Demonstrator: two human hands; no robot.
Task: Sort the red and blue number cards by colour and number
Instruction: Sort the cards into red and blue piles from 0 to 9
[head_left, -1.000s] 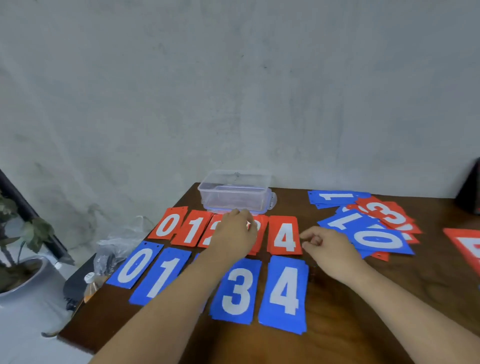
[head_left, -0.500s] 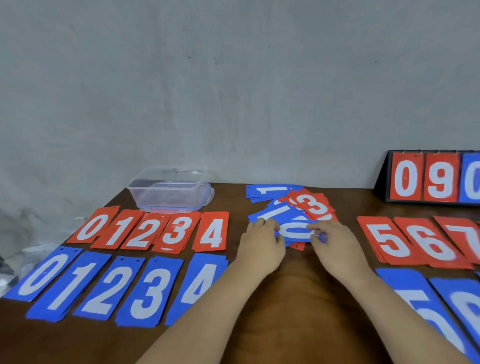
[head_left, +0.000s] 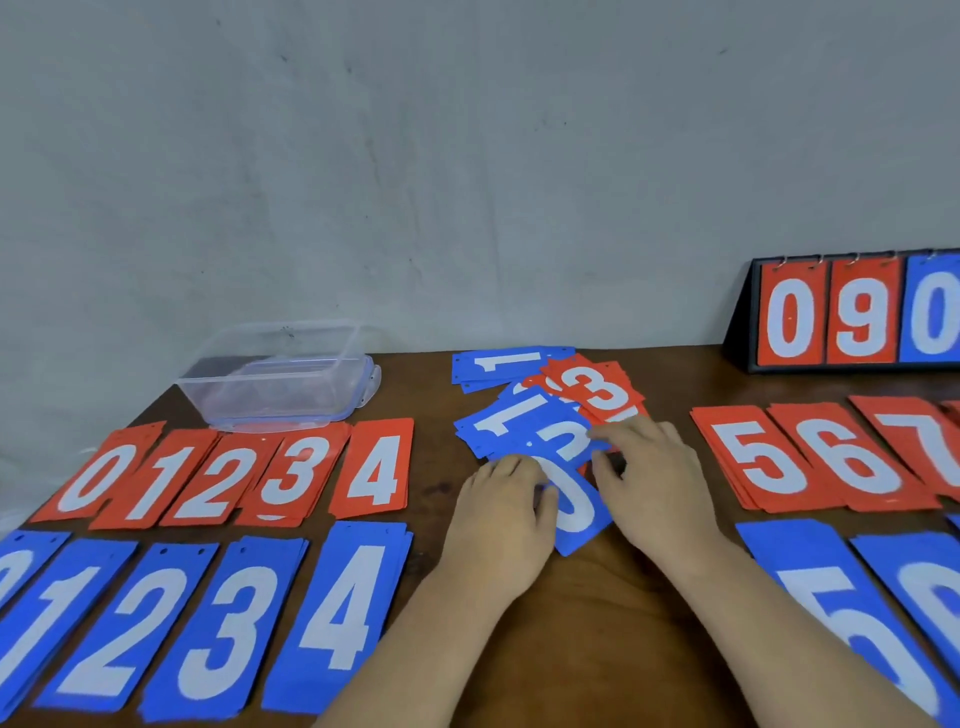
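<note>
A mixed pile of red and blue number cards (head_left: 550, 410) lies at the table's middle back, a red 3 (head_left: 592, 389) on top. My left hand (head_left: 498, 519) grips a blue 0 card (head_left: 576, 514) by its left edge, drawn out of the pile toward me. My right hand (head_left: 660, 483) sits at the pile's right side, index finger and thumb pinching the edge of another blue card (head_left: 563, 441). Sorted stacks lie left, red 0 to 4 (head_left: 234, 475) behind blue 0 to 4 (head_left: 208, 623). Right: red 5, 6, 7 (head_left: 810, 457) and blue stacks (head_left: 852, 597).
A clear plastic box (head_left: 280, 379) stands at the back left, just behind the red row. A black flip scoreboard (head_left: 852, 317) showing 0, 9, 0 stands at the back right against the wall. Bare brown table (head_left: 582, 623) shows between my forearms.
My view swung right from the left rows to the middle pile. Both hands moved onto the pile, and the blue 0 card has slid out of it toward me.
</note>
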